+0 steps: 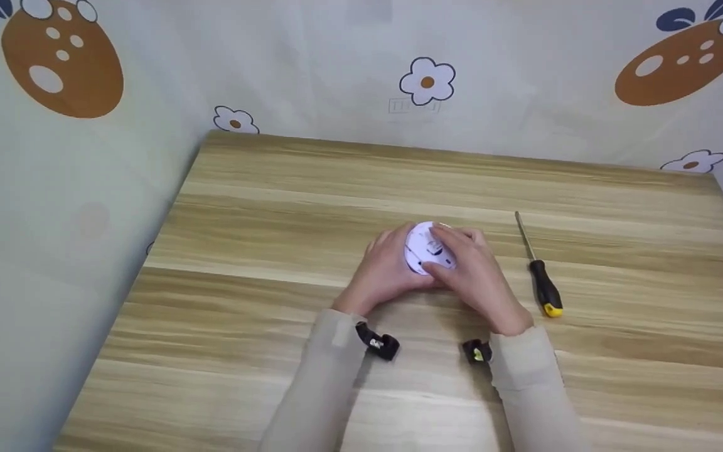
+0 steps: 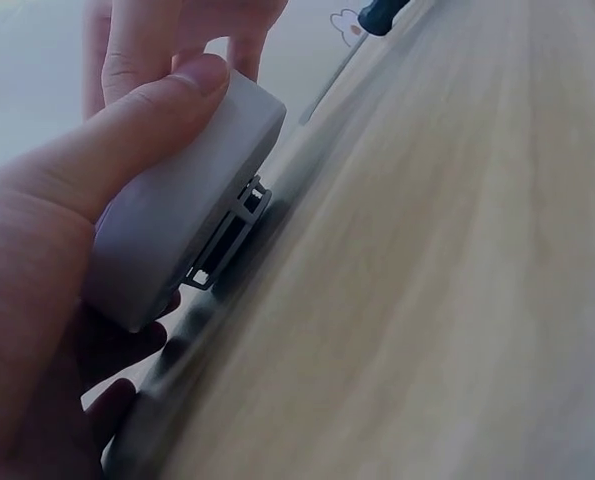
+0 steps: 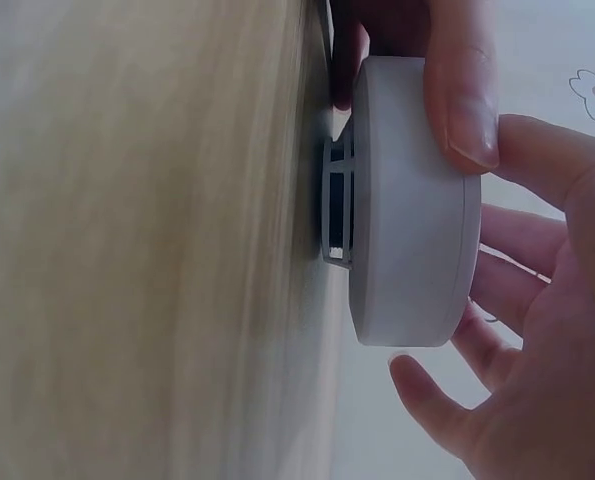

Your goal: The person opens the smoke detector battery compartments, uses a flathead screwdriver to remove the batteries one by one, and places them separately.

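Note:
A white round smoke detector [image 1: 420,246] is held between both hands over the wooden table, its flat back turned up. My left hand [image 1: 386,267] grips its side, the thumb [image 2: 167,105] pressed along the rim. In the right wrist view, the slotted sensor cage [image 3: 338,205] points down close over the tabletop. My right hand [image 1: 477,270] reaches across the back with bent fingers, its thumb overlapping the near edge in the head view. Part of the back is hidden under these fingers. The right wrist view shows that thumb [image 3: 427,400] just off the detector's side.
To the right of my right hand lies a screwdriver [image 1: 543,285] with a black and yellow handle, its shaft pointing away. The wooden table [image 1: 261,220] meets a patterned cloth backdrop [image 1: 311,75] at the back and left. Small black wrist cameras sit at both cuffs.

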The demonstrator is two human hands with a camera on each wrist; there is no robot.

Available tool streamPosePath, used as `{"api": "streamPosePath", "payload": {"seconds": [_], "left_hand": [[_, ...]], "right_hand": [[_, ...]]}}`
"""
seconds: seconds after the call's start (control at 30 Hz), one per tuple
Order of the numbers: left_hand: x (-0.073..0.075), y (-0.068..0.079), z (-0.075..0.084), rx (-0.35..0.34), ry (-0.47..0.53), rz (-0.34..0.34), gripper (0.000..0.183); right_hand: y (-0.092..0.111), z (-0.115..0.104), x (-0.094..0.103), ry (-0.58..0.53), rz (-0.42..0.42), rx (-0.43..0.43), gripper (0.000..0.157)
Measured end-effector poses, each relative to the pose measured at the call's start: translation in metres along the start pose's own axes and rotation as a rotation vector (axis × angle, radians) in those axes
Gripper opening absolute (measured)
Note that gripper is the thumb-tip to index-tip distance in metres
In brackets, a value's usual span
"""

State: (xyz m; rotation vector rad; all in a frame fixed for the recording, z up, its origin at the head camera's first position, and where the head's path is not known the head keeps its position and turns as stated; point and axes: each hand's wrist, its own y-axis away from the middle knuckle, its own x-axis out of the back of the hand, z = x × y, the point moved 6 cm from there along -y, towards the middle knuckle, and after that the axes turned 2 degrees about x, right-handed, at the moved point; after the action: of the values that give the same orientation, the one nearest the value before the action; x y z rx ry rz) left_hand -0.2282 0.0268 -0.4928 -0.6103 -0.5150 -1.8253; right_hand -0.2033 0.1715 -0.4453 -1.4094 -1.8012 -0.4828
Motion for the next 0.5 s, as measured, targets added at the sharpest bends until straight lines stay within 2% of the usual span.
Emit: {"api": "streamPosePath", "payload": {"seconds": [0.5], "left_hand": [[0.0026, 0.0018, -0.0027, -0.015, 0.035, -0.032, 0.107]], "right_hand": [[0.0004, 0.0045, -0.0015, -0.058, -0.065, -0.030, 0.065]]}}
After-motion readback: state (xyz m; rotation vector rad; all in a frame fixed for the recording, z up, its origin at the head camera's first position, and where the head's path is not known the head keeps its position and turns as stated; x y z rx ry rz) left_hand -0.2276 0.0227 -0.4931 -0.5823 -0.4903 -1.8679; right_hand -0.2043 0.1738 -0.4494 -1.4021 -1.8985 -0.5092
